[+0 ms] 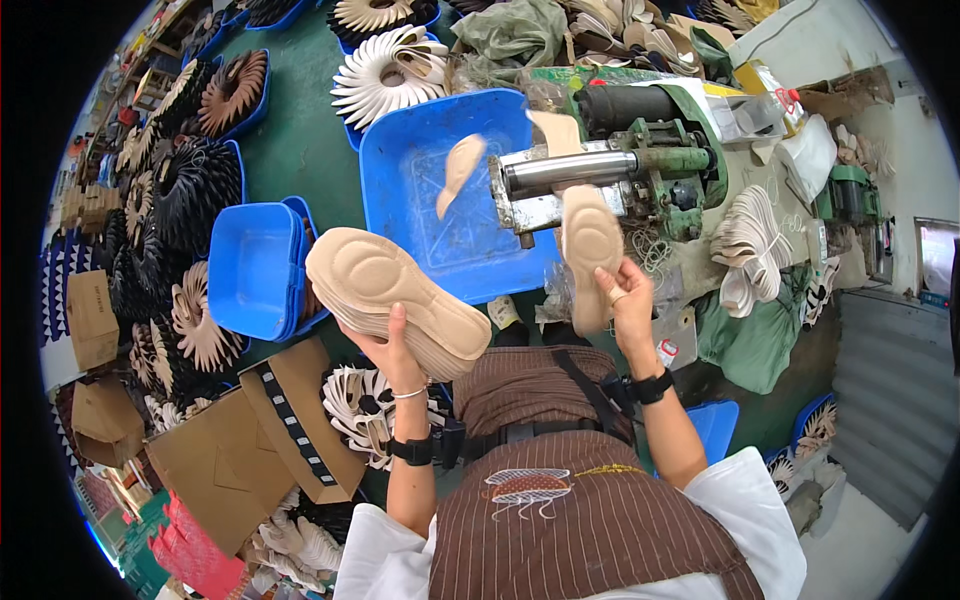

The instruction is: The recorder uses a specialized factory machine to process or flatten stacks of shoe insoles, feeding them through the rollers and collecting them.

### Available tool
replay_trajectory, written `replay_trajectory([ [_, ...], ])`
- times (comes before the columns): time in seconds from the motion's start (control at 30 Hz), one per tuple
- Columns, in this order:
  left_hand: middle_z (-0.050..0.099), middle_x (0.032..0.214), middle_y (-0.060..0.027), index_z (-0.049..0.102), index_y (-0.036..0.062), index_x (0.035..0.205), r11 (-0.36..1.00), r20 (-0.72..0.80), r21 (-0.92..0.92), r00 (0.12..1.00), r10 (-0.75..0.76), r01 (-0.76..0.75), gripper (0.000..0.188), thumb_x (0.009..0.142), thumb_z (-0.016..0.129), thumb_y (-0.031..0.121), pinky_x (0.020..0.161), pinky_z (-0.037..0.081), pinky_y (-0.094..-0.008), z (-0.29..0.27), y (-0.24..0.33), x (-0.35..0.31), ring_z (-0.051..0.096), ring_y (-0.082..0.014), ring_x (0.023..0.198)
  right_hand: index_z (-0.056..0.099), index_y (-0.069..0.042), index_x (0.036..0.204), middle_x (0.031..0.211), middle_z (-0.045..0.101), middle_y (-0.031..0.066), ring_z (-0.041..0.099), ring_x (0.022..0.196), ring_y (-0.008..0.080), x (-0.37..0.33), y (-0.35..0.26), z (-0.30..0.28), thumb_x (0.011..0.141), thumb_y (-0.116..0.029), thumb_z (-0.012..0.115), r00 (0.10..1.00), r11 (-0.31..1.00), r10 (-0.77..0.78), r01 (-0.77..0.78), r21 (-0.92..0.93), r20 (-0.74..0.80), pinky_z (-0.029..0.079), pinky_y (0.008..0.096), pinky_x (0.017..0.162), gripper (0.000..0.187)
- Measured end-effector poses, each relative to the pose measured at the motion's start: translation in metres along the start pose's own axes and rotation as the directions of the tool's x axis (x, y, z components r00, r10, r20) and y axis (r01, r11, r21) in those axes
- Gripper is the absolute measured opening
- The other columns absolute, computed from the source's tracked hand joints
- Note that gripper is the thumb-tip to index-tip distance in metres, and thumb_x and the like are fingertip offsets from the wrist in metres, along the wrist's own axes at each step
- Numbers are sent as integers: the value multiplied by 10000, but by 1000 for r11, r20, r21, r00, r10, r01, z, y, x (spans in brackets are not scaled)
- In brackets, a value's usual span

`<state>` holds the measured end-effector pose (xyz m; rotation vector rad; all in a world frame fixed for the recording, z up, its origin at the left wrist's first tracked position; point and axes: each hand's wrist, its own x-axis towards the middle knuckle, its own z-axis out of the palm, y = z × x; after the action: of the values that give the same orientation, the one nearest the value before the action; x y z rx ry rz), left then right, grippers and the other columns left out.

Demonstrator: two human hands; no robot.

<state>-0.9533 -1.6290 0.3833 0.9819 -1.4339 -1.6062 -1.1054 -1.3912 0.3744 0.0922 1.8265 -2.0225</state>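
Note:
My left hand [388, 352] is closed round a thick stack of beige insoles [375, 275], thumb along its near edge. A single beige insole [590, 240] is pinched in my right hand [628, 305], its broad end up against the front of a green roller machine [665, 160] with a shiny metal roller [570, 172]. Behind the roller, another beige piece [557, 130] sticks out. One more insole [461, 170], smeared by motion, is over the large blue tub [385, 190] left of the machine; whether it touches the tub I cannot tell.
Nested blue tubs [252, 270] stand at left, above cardboard boxes [225, 455]. White insoles fan out in a ring [375, 85] behind the large tub. A tied bundle of pale insoles [750, 245] lies right of the machine, above a green sack [755, 340].

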Motion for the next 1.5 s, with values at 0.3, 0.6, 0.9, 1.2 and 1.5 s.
replay_trajectory([
  [0.3, 300, 1389, -145, 139, 13, 1427, 994, 191, -43, 977, -92, 102, 967, 714, 773, 168, 1079, 229, -371, 26, -4, -19, 314, -249, 1276, 596, 66, 1062, 876, 672, 106, 636, 746, 122, 37, -30, 33, 882, -99, 610, 987, 987, 158, -159, -19, -13, 522, 243, 656, 245],
  [0.6, 294, 1396, -136, 114, 12, 1436, 997, 265, -67, 964, -15, 34, 926, 803, 709, 332, 1078, 239, -378, 63, 7, -51, 304, -249, 1291, 589, 30, 1090, 934, 617, 143, 624, 806, 234, -38, -78, 94, 702, -215, 789, 864, 693, -374, 502, -518, 336, 521, 295, 684, 500],
  [0.9, 222, 1430, -153, 2, 37, 1446, 985, 242, -161, 970, -14, 55, 1117, 679, 809, 134, 1077, 248, -384, 74, 9, -53, 275, -261, 1305, 536, 13, 1034, 871, 660, 133, 648, 814, 171, -46, -54, 82, 755, -54, 740, 930, 875, -354, 366, -316, 97, 512, 271, 690, 352],
  [1.2, 227, 1421, -162, 20, 30, 1438, 990, 260, -123, 965, -33, 67, 1090, 670, 794, 52, 1075, 246, -383, 89, 20, -53, 277, -263, 1302, 499, 21, 1089, 1026, 640, 110, 605, 943, 128, -33, -58, 64, 830, 10, 644, 976, 978, -210, 210, 4, 63, 474, 245, 813, 297],
  [1.5, 235, 1425, -160, 96, -11, 1428, 999, 118, 21, 993, 23, -26, 993, 720, 779, 124, 1099, 188, -373, 77, 3, -30, 260, -251, 1311, 604, 10, 960, 1088, 569, 56, 554, 994, 145, -24, -40, 24, 728, 153, 612, 979, 945, -190, 160, 286, 77, 456, 276, 883, 273],
])
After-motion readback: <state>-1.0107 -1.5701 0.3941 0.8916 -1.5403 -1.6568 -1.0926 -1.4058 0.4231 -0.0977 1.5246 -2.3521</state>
